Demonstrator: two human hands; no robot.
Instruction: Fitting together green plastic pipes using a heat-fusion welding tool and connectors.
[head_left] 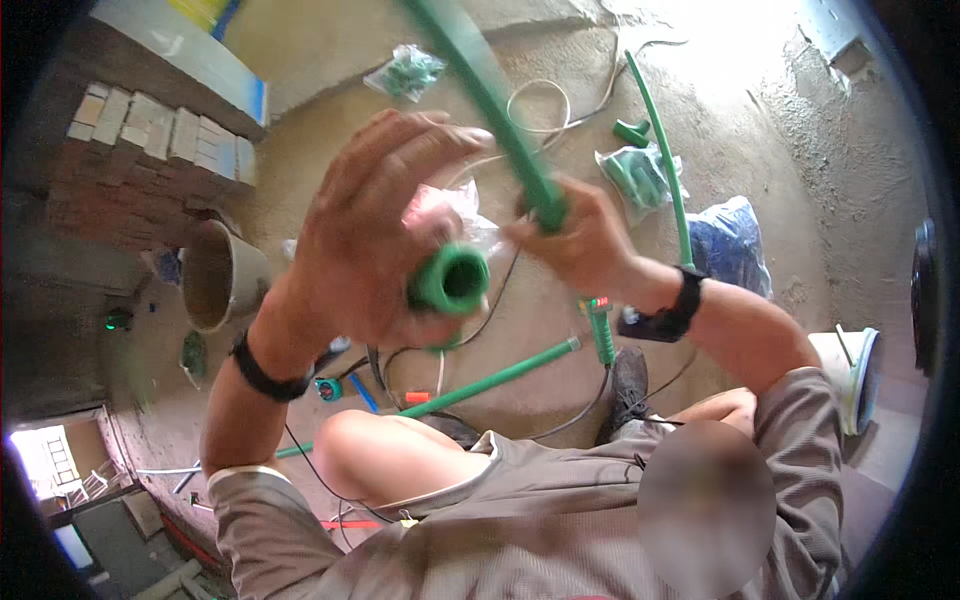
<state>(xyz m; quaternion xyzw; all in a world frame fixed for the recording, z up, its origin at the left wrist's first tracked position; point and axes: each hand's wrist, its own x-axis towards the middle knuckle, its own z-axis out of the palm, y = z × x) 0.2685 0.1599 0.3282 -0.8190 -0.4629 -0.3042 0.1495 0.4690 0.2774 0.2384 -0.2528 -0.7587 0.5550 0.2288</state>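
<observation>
My left hand [365,230] is raised with its fingers curled round a short green pipe fitting [435,280], whose hollow opening faces up toward me. My right hand [575,235] grips the end of a long green pipe [485,100] that slants up out of view at the top, blurred by motion. The pipe's end is apart from the fitting. Below my hands, a green-handled tool with a red display [602,335] stands on a cord, and another green pipe [500,372] lies across the floor.
Bagged fittings [638,180], a loose fitting [630,130], a thinner pipe [660,140], a blue bag [730,245] and cables lie on the concrete floor [770,150]. A bucket [215,280] and stacked bricks [140,130] are at left, a white bucket [850,390] at right.
</observation>
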